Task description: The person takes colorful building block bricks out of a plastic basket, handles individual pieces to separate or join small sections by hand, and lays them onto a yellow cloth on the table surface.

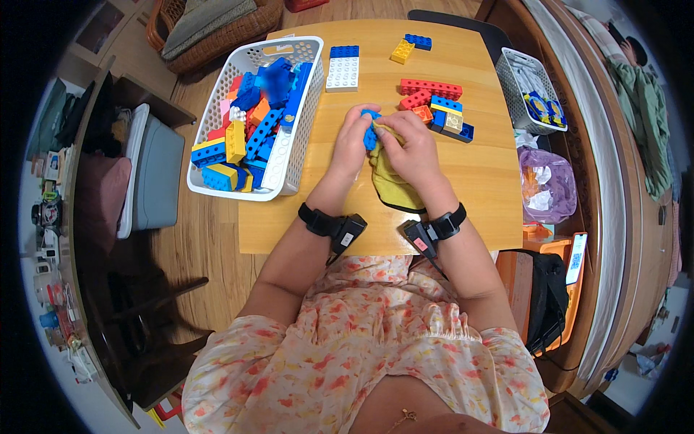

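Note:
Over the middle of the wooden table, my left hand grips a light blue toy building brick. Against the brick's right side, my right hand pinches a yellow-green cloth with a dark edge, which hangs down onto the tabletop. Right of my hands lie a long red brick, a shorter red one, an orange brick and a cluster of blue, yellow and clear-looking bricks.
A white perforated basket full of mixed bricks stands at the left. Behind my hands are a white brick plate with a blue row, a yellow brick and a blue brick. Another basket sits beyond the right edge.

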Demonstrator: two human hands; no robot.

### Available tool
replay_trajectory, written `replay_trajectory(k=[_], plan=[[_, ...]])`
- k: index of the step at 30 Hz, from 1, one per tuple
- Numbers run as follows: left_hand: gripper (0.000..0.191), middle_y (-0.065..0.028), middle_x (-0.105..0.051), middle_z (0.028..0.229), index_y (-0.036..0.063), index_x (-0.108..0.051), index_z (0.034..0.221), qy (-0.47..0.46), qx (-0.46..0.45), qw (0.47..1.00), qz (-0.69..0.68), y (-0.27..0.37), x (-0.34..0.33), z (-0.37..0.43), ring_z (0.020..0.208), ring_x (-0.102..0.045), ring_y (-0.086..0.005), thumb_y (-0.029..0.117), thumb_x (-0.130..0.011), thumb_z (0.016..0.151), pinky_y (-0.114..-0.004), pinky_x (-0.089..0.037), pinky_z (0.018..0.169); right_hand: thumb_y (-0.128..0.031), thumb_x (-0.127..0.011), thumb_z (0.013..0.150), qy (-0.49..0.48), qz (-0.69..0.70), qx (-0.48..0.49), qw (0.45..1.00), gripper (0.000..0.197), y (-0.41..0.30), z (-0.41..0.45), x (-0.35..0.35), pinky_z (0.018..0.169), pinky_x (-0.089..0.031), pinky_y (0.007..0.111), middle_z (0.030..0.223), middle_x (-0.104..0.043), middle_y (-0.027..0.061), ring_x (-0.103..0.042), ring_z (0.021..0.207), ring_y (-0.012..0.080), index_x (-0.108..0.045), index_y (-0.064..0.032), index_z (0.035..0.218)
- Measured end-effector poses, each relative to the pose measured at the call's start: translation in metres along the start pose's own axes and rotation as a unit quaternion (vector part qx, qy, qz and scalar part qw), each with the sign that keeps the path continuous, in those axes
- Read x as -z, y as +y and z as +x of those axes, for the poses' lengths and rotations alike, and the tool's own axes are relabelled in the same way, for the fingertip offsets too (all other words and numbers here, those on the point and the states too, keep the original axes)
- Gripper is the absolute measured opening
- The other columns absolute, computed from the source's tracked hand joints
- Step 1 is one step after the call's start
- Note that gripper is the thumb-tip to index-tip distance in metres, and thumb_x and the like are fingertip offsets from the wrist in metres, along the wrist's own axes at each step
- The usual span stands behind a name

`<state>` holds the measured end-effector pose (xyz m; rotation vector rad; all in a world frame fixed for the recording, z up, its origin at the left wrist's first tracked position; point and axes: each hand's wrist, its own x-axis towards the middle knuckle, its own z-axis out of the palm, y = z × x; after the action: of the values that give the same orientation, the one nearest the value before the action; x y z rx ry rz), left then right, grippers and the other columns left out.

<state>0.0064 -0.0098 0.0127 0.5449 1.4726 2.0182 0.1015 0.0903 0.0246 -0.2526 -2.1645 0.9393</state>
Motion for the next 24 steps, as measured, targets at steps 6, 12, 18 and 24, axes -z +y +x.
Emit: replay_trajectory(k=[6, 12, 18, 24], plan=[[0.033, -0.0017, -0.058, 0.097, 0.0062, -0.056, 0.124, -0.005, -0.046, 0.997, 0.068, -0.004, 0.004, 0.004, 0.080, -0.053, -0.0075, 0.023, -0.041, 0.100, -0.022, -0.040, 0.062, -0.015, -0.067, 0.086, 0.008, -0.082, -0.034, 0.996, 0.013, -0.008, 0.000, 0.000, 0.076, -0.054, 0.040, 0.096, -0.065, 0.0109, -0.065, 0.090, 0.0297, -0.071, -0.0097, 0.097], [0.032, -0.0023, -0.059, 0.094, 0.0035, -0.057, 0.122, 0.016, 0.017, 0.999, -0.046, 0.001, 0.003, 0.005, 0.076, -0.054, -0.0086, 0.021, -0.041, 0.100, -0.021, -0.040, 0.057, -0.016, -0.067, 0.086, 0.016, -0.018, -0.001, 1.000, 0.013, 0.002, 0.003, 0.002, 0.077, -0.053, 0.041, 0.096, -0.065, 0.0111, -0.065, 0.091, 0.0307, -0.070, -0.0094, 0.096], [0.032, -0.0011, -0.059, 0.092, 0.0041, -0.057, 0.122, 0.019, -0.001, 0.999, -0.027, 0.001, 0.005, 0.004, 0.071, -0.052, -0.0074, 0.022, -0.041, 0.101, -0.021, -0.038, 0.055, -0.015, -0.067, 0.085, -0.051, -0.006, -0.018, 0.999, 0.015, -0.003, -0.001, 0.000, 0.080, -0.052, 0.040, 0.097, -0.065, 0.0111, -0.064, 0.093, 0.0314, -0.070, -0.0081, 0.098], [0.031, -0.0022, -0.059, 0.096, 0.0044, -0.057, 0.123, 0.016, -0.008, 0.997, -0.075, 0.001, 0.002, 0.005, 0.073, -0.053, -0.0081, 0.022, -0.042, 0.102, -0.023, -0.041, 0.059, -0.014, -0.068, 0.083, -0.018, 0.001, -0.030, 0.999, 0.016, 0.000, 0.000, 0.003, 0.080, -0.052, 0.040, 0.096, -0.066, 0.0117, -0.064, 0.092, 0.0314, -0.070, -0.0080, 0.098]])
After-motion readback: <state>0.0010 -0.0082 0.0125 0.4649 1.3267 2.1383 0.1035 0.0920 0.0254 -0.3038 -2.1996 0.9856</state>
